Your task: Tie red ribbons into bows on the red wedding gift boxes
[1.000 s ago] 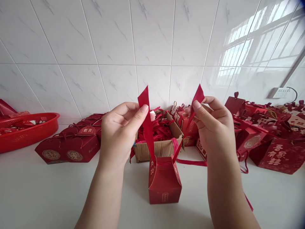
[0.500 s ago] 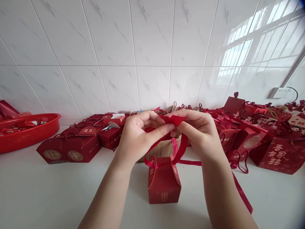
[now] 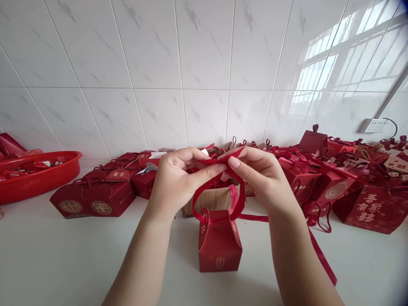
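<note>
Keeping ribbon [image 3: 241, 199] sides even above box [image 3: 219, 250] is advised; it is pinched in left hand's [image 3: 172, 182] and right hand's [image 3: 267, 178] closed fingertips, crossing seemingly hidden.

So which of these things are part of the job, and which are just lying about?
In use:
- left hand and right hand
- red ribbon they pinch
- small front box
- probably the cardboard carton

Lying about:
- red basin
- boxes at left
- boxes at right
- power strip
</note>
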{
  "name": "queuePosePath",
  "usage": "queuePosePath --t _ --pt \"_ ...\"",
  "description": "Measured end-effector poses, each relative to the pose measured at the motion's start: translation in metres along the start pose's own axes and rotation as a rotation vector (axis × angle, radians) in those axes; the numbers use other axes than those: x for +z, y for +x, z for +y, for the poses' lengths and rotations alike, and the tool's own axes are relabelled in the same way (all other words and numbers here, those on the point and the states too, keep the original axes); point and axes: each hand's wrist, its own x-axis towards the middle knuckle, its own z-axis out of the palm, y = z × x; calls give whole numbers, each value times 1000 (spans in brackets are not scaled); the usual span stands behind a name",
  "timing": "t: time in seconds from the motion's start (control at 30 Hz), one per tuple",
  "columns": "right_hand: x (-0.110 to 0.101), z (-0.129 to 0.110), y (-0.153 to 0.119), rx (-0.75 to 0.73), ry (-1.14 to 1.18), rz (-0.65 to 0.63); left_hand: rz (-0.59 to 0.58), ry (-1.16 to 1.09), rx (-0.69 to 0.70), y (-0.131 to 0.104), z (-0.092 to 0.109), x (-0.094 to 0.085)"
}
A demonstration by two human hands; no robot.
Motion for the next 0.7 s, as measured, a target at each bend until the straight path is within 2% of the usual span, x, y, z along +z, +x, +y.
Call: queuePosePath --t 0.2,0.37,0.57,0.7 --pt "-5 3 0 49 76 -26 -7 43 19 -1 3 1" --pt "-9 5 0 8 18 -5 -275 180 -138 -1 2 -11" --pt "-16 6 -1 -131 -89 -72 -402 239 -182 2 1 -18" --pt "-19 8 0 -292 -248 -106 -391 344 -253 2 2 -20"
